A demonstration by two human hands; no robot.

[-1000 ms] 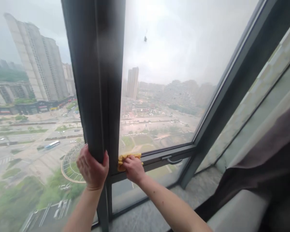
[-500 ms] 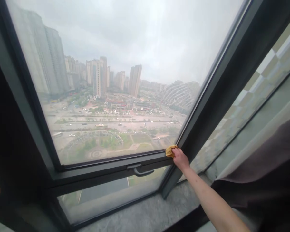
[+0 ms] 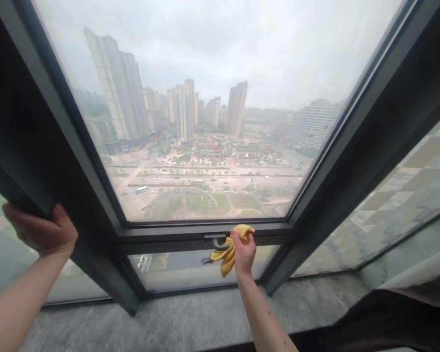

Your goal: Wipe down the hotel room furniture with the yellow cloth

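A crumpled yellow cloth (image 3: 226,265) is held in my right hand (image 3: 245,254), its loose end hanging down. The hand is at the lower rail (image 3: 168,230) of a large window. Just left of the hand is the window handle (image 3: 216,240), partly covered by the cloth; whether my fingers touch the handle I cannot tell. My left hand (image 3: 46,230) grips the dark upright window post (image 3: 95,259) at the left, thumb on the near side and fingers bent around its edge.
Above the rail spans a big glass pane (image 3: 205,166) looking onto a city far below. A smaller lower pane (image 3: 190,274) lies under it. Beneath runs a grey stone sill (image 3: 161,327). A dark curtain (image 3: 399,318) hangs at the lower right.
My right hand with the cloth has moved left along the lower rail, from its right corner to the handle. The view has shifted left, bringing my left hand and the post fully in.
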